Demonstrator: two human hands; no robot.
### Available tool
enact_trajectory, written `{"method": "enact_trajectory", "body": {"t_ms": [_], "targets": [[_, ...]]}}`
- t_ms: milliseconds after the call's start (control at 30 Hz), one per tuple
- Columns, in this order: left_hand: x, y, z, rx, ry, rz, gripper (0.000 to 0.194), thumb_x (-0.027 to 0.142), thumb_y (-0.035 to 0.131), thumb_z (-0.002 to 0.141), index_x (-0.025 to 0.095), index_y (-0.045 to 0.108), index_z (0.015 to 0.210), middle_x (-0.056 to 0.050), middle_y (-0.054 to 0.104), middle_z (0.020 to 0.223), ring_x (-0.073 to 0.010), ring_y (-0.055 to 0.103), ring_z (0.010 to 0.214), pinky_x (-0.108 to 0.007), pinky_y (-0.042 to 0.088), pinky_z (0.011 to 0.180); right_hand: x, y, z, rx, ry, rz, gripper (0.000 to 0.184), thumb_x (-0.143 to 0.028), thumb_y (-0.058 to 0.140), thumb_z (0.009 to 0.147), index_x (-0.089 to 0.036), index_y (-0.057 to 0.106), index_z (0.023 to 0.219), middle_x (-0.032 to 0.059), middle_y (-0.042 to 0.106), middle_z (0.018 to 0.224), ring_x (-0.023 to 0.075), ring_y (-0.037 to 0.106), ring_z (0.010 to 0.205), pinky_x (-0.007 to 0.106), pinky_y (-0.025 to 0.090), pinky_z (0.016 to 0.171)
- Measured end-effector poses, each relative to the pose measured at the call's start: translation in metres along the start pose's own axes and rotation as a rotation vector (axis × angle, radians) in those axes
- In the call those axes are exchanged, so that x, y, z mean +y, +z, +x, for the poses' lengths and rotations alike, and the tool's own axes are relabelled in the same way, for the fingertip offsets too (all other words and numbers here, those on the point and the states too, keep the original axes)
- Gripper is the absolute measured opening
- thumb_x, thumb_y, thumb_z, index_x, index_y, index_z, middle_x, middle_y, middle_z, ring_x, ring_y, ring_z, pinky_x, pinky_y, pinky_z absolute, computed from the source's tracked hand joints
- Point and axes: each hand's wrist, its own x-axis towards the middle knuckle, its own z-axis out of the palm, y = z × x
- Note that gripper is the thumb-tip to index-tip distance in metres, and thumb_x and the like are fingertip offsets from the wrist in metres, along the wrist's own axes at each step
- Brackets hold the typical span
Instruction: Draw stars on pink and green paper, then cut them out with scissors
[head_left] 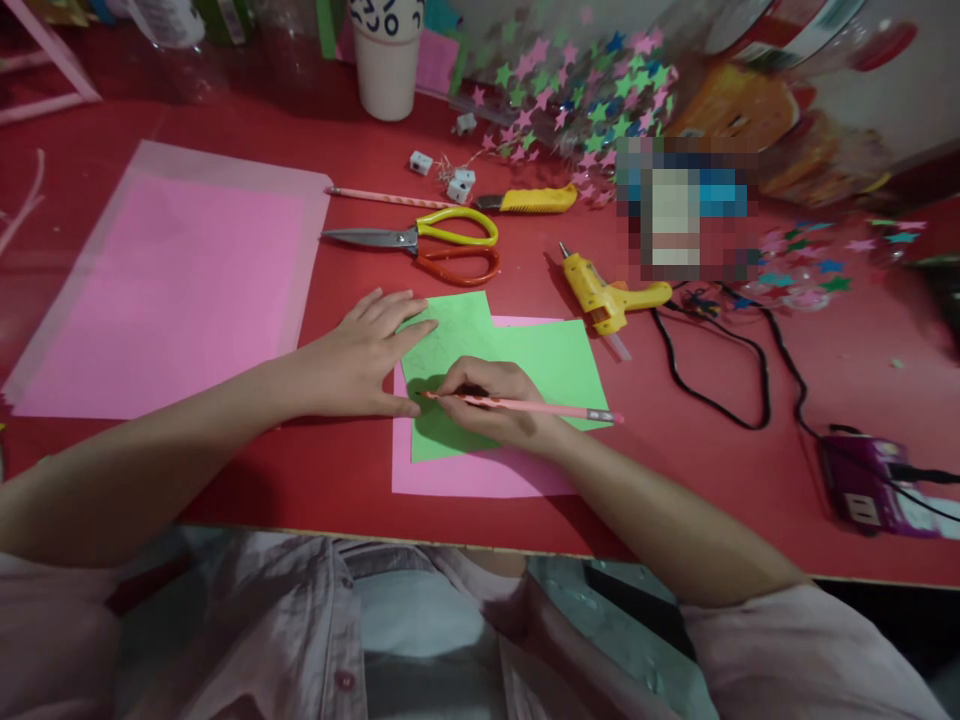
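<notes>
A green sheet of paper lies on a pink sheet on the red table. My left hand rests flat with fingers stretched out, pressing on the green paper's left edge. My right hand is closed round a pink pencil, whose tip touches the green paper near my left thumb. Faint pencil lines show on the green paper by the fingers.
A large pink sheet under clear film lies at left. Scissors, a yellow cutter, another pencil and a yellow glue gun with black cable lie behind. A white cup, star decorations and a purple power strip stand around.
</notes>
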Motion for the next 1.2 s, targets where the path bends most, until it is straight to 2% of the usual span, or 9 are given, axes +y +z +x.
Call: {"method": "enact_trajectory", "body": {"t_ms": [167,300,700,900,1200], "targets": [[0.0010,-0.0019,-0.0002,-0.026,-0.006,0.032,0.092,0.065,0.062,0.080,0.009,0.038,0.149,-0.024,0.029,0.158,-0.0417,0.020,0.149,-0.063,0.014,0.121,0.0008,-0.0007,0.0007,-0.010,-0.033,0.016,0.010,-0.020,0.059,0.083,-0.018,0.058,0.074,-0.0046,0.056,0.065,0.0061,0.047,0.057,0.021,0.033,0.054],[0.0018,-0.0029,-0.0004,-0.050,-0.010,0.042,0.095,0.065,0.063,0.079,0.007,0.036,0.149,-0.025,0.026,0.160,-0.0416,0.017,0.150,-0.062,0.012,0.121,0.0021,-0.0001,0.0018,-0.013,-0.004,0.000,0.010,-0.019,0.060,0.082,-0.018,0.056,0.073,-0.0056,0.054,0.063,0.0059,0.045,0.055,0.020,0.032,0.052],[0.0012,-0.0038,-0.0007,-0.050,-0.018,0.015,0.094,0.066,0.064,0.078,0.013,0.036,0.150,-0.022,0.026,0.160,-0.0408,0.017,0.150,-0.062,0.013,0.121,-0.0063,0.0035,0.0002,0.122,0.049,0.001,0.009,-0.022,0.058,0.084,-0.019,0.056,0.075,-0.0042,0.053,0.063,0.0087,0.045,0.059,0.023,0.034,0.056],[0.0019,-0.0042,0.0000,-0.063,-0.019,0.026,0.096,0.065,0.066,0.077,0.009,0.037,0.149,-0.025,0.026,0.160,-0.0424,0.017,0.150,-0.062,0.014,0.121,-0.0048,0.0039,0.0008,0.123,0.085,0.042,0.010,-0.023,0.059,0.084,-0.019,0.055,0.075,-0.0045,0.052,0.064,0.0085,0.045,0.058,0.022,0.034,0.055],[0.0003,-0.0030,-0.0008,-0.045,-0.007,0.028,0.096,0.065,0.066,0.077,0.011,0.036,0.150,-0.024,0.028,0.159,-0.0431,0.019,0.149,-0.064,0.015,0.120,-0.0043,0.0025,0.0016,0.124,0.032,0.031,0.010,-0.020,0.057,0.081,-0.020,0.052,0.072,-0.0049,0.050,0.061,0.0088,0.043,0.058,0.023,0.033,0.055]]}}
